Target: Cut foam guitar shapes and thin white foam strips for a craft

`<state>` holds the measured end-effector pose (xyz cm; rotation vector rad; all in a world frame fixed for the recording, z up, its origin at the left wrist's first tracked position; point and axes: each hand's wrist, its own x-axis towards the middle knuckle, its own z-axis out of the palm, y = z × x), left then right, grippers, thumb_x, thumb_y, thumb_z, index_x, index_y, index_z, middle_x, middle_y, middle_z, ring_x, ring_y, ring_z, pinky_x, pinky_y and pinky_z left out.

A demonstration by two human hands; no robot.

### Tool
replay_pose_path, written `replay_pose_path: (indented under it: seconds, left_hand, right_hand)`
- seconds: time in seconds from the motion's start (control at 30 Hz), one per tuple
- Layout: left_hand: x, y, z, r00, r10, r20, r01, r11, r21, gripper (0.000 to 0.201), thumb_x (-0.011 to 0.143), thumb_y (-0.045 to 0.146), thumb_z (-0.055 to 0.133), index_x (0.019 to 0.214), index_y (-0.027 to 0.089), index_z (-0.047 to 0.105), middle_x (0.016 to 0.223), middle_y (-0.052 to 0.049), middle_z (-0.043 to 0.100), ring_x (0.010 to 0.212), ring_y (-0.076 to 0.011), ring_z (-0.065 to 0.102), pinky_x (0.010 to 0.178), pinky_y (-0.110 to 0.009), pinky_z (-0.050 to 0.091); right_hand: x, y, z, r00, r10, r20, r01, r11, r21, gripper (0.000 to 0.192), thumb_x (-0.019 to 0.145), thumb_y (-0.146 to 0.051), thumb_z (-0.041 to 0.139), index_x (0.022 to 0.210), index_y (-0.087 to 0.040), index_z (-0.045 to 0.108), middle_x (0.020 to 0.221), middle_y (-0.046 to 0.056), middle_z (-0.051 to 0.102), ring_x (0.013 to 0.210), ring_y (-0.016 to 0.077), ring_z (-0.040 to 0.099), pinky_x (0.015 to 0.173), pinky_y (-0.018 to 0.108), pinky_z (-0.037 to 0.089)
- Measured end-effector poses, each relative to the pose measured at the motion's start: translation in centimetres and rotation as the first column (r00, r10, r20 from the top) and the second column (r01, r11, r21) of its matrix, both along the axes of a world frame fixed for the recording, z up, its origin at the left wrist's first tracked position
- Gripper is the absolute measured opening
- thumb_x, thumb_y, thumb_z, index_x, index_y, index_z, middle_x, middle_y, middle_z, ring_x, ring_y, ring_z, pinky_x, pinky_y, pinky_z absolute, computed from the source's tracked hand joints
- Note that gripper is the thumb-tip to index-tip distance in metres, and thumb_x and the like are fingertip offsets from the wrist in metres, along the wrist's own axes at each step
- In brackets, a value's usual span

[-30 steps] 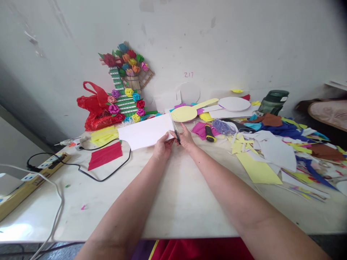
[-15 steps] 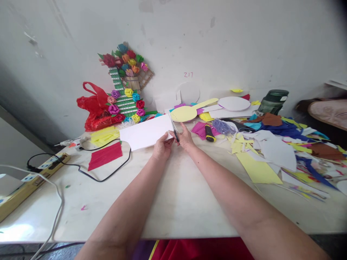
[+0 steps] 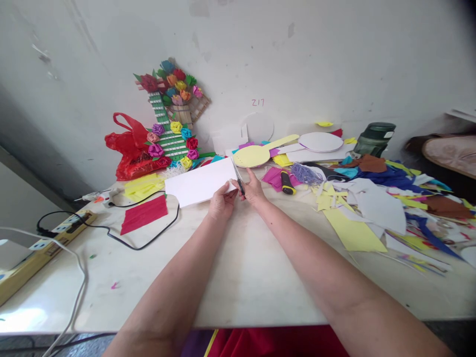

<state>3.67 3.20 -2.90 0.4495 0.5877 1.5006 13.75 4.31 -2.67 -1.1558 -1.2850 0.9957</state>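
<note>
A sheet of white paper [image 3: 203,182] is held up over the table by its lower right corner. My left hand [image 3: 222,202] is closed on that corner, thumb on top. My right hand [image 3: 253,189] is closed around dark-handled scissors [image 3: 241,186], whose blades lie along the paper's right edge. Just beyond the paper lies a pale yellow paddle-shaped cutout [image 3: 252,156]. A black and yellow tool [image 3: 287,182], perhaps a utility knife, rests to the right on magenta paper [image 3: 273,178].
Paper scraps [image 3: 383,206] crowd the right side, near a dark green flask [image 3: 375,140]. Paper flowers on a green frame [image 3: 174,144] lean on the wall beside a red plastic bag [image 3: 130,148]. A glue gun [image 3: 94,195], black cord [image 3: 141,248] and power strip [image 3: 48,253] lie left.
Hardly anything differs. Both hands, the white paper and the scissors keep nearly the same place, with only a very slight shift at the right edge.
</note>
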Motion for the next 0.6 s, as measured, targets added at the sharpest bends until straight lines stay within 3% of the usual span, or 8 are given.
replay_pose_path:
  seconds: [0.27, 0.6]
  left_hand:
    - [0.22, -0.14, -0.22, 1.0, -0.001, -0.01, 0.002, 1.0, 0.019, 0.016, 0.072, 0.004, 0.055, 0.081, 0.012, 0.064, 0.078, -0.006, 0.068, 0.07, -0.0186, 0.065, 0.077, -0.03, 0.05]
    - [0.75, -0.32, -0.34, 1.0, 0.009, -0.009, -0.008, 1.0, 0.027, 0.019, 0.071, 0.003, 0.055, 0.083, 0.014, 0.065, 0.08, -0.005, 0.069, 0.079, -0.0211, 0.065, 0.081, -0.032, 0.048]
  right_hand:
    - [0.4, -0.29, 0.6, 0.998, 0.019, -0.067, -0.02, 1.0, -0.011, 0.098, 0.065, -0.046, 0.065, 0.142, -0.015, 0.012, 0.053, -0.004, 0.05, 0.039, 0.0095, 0.044, 0.036, 0.021, 0.038]
    - [0.99, 0.64, 0.01, 0.999, 0.01, -0.049, -0.01, 1.0, 0.002, 0.097, 0.065, -0.05, 0.064, 0.141, -0.017, 0.015, 0.057, -0.003, 0.054, 0.043, 0.01, 0.047, 0.038, 0.021, 0.039]
